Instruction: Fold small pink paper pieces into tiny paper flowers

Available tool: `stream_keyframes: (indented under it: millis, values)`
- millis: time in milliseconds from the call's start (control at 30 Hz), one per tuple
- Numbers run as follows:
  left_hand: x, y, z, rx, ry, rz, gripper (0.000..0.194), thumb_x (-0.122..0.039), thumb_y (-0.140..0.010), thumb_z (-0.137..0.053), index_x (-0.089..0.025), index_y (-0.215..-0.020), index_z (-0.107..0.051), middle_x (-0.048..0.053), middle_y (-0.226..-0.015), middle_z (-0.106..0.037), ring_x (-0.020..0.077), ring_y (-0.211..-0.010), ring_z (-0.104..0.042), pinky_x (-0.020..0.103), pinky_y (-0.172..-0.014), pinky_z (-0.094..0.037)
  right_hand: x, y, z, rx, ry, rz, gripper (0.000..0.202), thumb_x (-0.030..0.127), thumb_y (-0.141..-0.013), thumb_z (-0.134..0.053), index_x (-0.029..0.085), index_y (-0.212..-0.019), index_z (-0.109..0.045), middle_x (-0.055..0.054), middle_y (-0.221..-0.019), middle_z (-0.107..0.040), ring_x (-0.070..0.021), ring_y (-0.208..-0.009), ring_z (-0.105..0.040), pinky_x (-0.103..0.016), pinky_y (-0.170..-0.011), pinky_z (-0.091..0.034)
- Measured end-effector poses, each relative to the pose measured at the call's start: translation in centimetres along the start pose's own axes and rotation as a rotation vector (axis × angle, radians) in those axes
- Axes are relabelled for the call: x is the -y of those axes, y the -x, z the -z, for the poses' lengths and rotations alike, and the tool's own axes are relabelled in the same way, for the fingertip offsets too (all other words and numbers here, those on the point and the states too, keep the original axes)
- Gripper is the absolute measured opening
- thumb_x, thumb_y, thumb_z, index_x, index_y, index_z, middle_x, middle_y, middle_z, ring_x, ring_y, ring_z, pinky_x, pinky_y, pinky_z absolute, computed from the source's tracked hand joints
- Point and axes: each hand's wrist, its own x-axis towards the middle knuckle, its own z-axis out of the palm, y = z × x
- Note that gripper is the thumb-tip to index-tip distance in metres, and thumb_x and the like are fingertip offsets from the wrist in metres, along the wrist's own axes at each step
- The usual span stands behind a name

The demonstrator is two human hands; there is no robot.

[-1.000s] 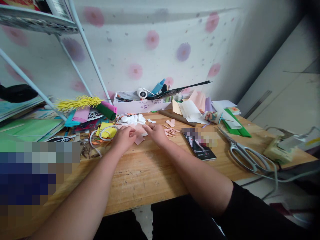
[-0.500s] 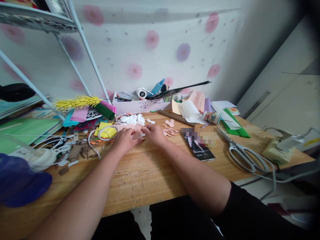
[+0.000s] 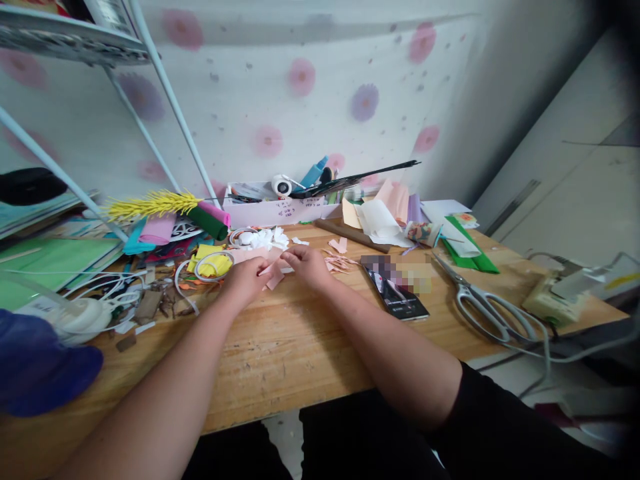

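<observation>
My left hand and my right hand are close together over the wooden table. Between their closed fingertips is a small pale pink paper piece, pinched from both sides. Just behind them lie a larger pink paper and a heap of white paper petals. To the right of my right hand are thin pink strips. A yellow paper bundle with a white ring around it sits left of my left hand.
A phone and large scissors lie on the right, with a power adapter beyond. A white box stands at the back. Cables, brown scraps and a blue object are on the left.
My left hand's fingers have closed in and drawn slightly back left. The pink piece between my hands now shows more clearly. My right hand has barely moved.
</observation>
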Motion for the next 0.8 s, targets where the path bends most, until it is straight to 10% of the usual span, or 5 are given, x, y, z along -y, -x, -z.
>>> stream_keyframes:
  millis: [800]
  values:
    - [-1.9, 0.5, 1.3, -0.127, 0.512, 0.087, 0.027, -0.040, -0.068, -0.048, -0.015, -0.069, -0.060, -0.001, -0.057, -0.053, 0.0140, -0.060, -0.050, 0.022, -0.049, -0.038, 0.6, 0.2, 0.0, 0.005, -0.331, -0.013, 0.013, 0.027, -0.069, -0.053, 0.015, -0.073, -0.056, 0.000, -0.074, -0.054, -0.0091, -0.068, -0.048, -0.021, -0.065, -0.039]
